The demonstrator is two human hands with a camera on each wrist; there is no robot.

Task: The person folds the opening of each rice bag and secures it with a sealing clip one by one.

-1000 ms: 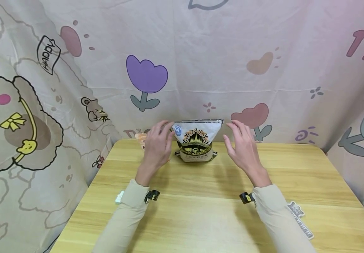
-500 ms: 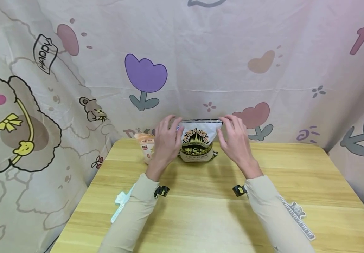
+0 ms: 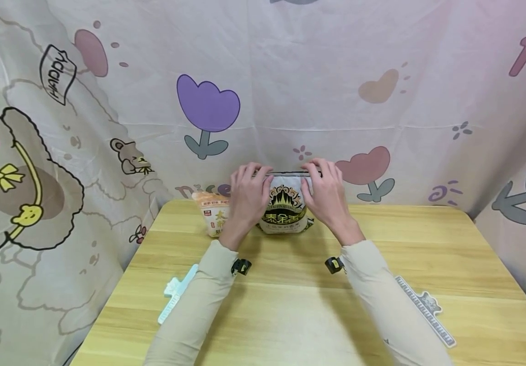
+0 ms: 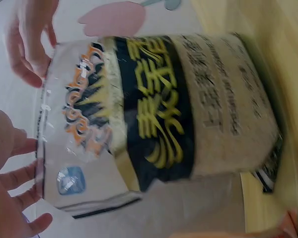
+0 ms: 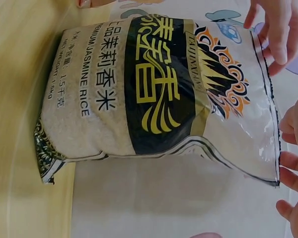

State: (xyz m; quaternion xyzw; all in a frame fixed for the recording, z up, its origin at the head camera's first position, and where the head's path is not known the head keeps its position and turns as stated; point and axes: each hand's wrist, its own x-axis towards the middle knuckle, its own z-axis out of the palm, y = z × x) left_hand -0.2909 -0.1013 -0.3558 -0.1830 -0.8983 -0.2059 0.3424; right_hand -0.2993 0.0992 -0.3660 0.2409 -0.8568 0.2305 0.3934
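A bag of jasmine rice (image 3: 285,195) stands upright at the back of the table, white at the top with a black and gold label. My left hand (image 3: 250,193) is at the left part of its top edge. In the left wrist view the loosely spread fingers (image 4: 26,176) reach the bag's edge. From the other side my right hand (image 3: 326,195) is at the right part of that edge. Its fingertips (image 5: 289,161) lie right at the seam in the right wrist view. Neither thumb is pressed to the bag's face in the wrist views.
An orange and white packet (image 3: 212,211) stands left of the bag, partly behind my left wrist. A pale mint bag clip (image 3: 176,292) lies on the left of the wooden table (image 3: 281,315), a grey one (image 3: 427,310) on the right. A printed curtain (image 3: 308,101) hangs behind.
Both hands have come inward from either side of the bag onto its top edge. The packet and the mint clip are less covered by my left arm. The bag stands in place.
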